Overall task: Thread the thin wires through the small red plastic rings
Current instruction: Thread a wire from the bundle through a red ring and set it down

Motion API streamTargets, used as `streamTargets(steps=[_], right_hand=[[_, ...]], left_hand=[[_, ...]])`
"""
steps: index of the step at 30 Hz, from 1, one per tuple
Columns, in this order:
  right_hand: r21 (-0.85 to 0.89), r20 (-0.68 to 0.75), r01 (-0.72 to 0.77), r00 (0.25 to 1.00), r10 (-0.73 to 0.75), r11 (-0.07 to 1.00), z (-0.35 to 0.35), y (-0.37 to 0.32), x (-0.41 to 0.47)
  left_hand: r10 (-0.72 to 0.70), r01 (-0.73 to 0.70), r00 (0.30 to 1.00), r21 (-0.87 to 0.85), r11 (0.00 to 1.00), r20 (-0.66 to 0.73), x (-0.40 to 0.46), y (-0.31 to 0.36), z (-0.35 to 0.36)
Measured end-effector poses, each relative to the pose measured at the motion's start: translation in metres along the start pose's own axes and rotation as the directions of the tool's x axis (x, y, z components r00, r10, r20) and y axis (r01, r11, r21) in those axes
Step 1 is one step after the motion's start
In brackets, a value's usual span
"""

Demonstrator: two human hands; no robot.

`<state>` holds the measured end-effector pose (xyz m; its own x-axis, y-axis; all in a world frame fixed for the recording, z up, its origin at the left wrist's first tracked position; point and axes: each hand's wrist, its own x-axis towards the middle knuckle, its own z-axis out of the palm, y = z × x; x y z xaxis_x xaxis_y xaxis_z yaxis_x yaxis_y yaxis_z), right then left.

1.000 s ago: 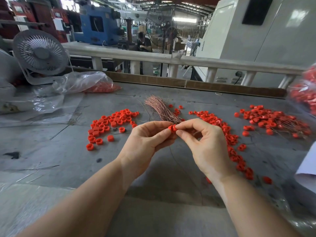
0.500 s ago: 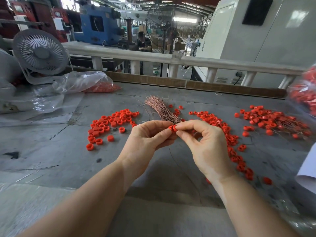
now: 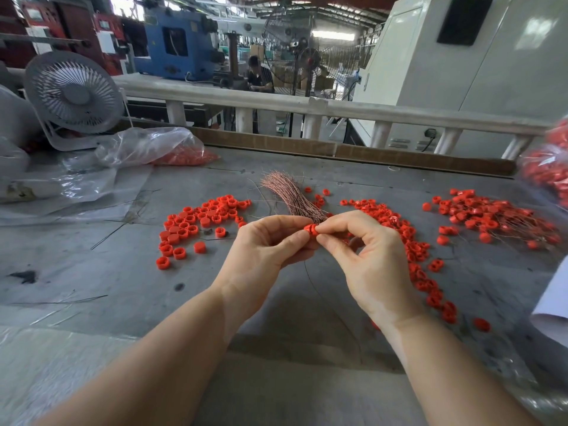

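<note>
- A grey worktable (image 3: 92, 272) fills the foreground, with a white railing (image 3: 276, 101) beyond its far edge.
- A small white fan (image 3: 73, 93) stands at the table's far left corner.
- A blue machine (image 3: 175, 44), a pedestal fan (image 3: 307, 59) and a white cabinet (image 3: 461, 72) occupy the daylit factory hall.

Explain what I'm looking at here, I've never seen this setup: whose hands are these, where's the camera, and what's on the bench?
There is no machine: a person's bare hands, filmed from a camera on their head looking down. The left hand and right hand pinch one small red plastic ring between fingertips; a thin wire hangs beneath. On the grey bench lie loose red rings, a bundle of copper wires, and, far right, rings with wires among them. A white fan stands back left.
</note>
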<state>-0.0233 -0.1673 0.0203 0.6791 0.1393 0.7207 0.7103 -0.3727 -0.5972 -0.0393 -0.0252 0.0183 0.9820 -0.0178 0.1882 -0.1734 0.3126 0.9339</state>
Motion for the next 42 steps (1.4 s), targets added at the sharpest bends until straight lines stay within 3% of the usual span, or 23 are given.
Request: streamTargets(steps=[9,42], right_hand=[[0.007,-0.010,-0.004,1.000,0.004,1.000,-0.0008,0.0009,-0.0004],[-0.072,-0.027,0.024,0.999,-0.026,0.997,-0.0001,-0.0002,-0.0009]], left_hand=[[0.053,-0.052,0.999,0.067,0.996,-0.004,-0.0010,0.0008,0.0018],[0.018,-0.017,1.000,0.070,0.997,-0.008,-0.0016,0.0015,0.0021]])
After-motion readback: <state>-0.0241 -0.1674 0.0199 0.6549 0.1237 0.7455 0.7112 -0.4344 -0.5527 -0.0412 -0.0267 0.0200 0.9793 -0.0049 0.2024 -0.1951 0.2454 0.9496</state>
